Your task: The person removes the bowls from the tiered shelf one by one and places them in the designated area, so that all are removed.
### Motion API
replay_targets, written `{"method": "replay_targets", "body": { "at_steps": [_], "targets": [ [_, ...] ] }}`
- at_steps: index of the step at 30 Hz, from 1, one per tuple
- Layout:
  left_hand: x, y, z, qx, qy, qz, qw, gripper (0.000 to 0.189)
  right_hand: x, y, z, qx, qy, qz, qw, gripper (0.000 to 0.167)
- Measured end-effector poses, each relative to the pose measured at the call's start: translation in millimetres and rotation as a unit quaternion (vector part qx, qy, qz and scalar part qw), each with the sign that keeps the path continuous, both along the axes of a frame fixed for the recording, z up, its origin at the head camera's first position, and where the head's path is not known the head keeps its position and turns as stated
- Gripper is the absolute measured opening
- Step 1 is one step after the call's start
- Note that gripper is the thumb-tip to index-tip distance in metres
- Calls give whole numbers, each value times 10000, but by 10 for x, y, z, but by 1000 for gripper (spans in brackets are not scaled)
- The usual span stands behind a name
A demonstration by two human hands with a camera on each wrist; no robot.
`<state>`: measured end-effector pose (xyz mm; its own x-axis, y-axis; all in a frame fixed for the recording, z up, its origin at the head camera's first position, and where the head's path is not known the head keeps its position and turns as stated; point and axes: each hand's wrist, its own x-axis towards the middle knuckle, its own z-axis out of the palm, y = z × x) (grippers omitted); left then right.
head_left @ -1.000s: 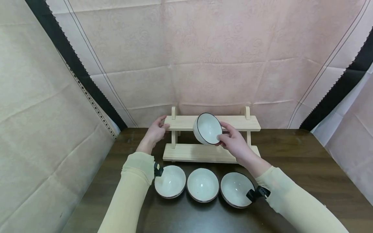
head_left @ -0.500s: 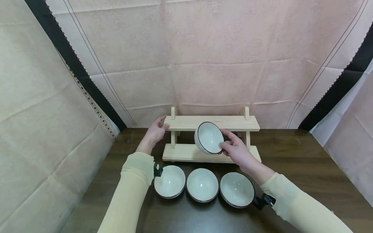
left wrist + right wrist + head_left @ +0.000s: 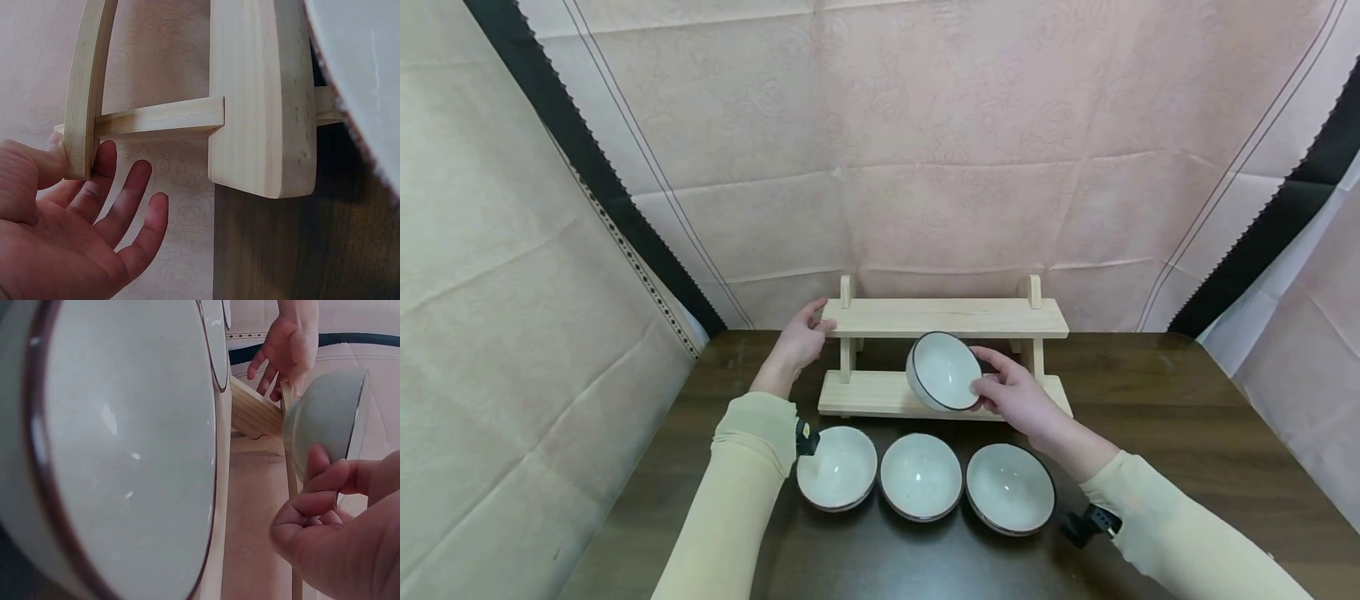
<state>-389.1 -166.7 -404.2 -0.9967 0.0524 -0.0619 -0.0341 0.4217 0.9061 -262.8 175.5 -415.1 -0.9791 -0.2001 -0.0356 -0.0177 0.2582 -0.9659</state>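
Note:
A white bowl [image 3: 943, 372] with a dark rim hangs tilted in front of the two-tier wooden rack [image 3: 947, 318]. My right hand [image 3: 1018, 396] pinches its right-hand rim between thumb and fingers, also visible in the right wrist view. The bowl overlaps the front of the lower shelf [image 3: 880, 393]; from the head view I cannot tell whether it touches it. At the rack's left end, my left hand [image 3: 799, 340] grips the upper shelf. In the left wrist view, thumb [image 3: 51, 164] and index finger hold the board's end from both sides, while the other fingers stay loose.
Three positions in a row before the rack hold a left bowl [image 3: 837, 468], a middle bowl [image 3: 922, 477] and a right bowl [image 3: 1011, 489]; doubled edges suggest stacking. All stand on the dark wooden table [image 3: 1150, 417]. A pale cloth backdrop [image 3: 955, 167] rises behind the rack.
My right hand has lowered the bowl from the upper shelf's height to just in front of the lower shelf, shifting slightly right. My left hand has stayed on the rack.

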Motion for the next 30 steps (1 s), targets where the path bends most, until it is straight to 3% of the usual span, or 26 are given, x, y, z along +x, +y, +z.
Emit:
{"method": "replay_targets", "body": {
  "at_steps": [10,19,30],
  "targets": [
    [8,15,2,67,-17,13,10000,59,58,154,-78,216,-215,148,9994,61],
    [2,22,-7,76,-21,-2,10000,59,147,445,-157,307,-385,-41,9988,65],
    [-42,11,-17,41,-58,7,10000,60,353,853,-264,368,-639,-317,9968,68]
  ]
}}
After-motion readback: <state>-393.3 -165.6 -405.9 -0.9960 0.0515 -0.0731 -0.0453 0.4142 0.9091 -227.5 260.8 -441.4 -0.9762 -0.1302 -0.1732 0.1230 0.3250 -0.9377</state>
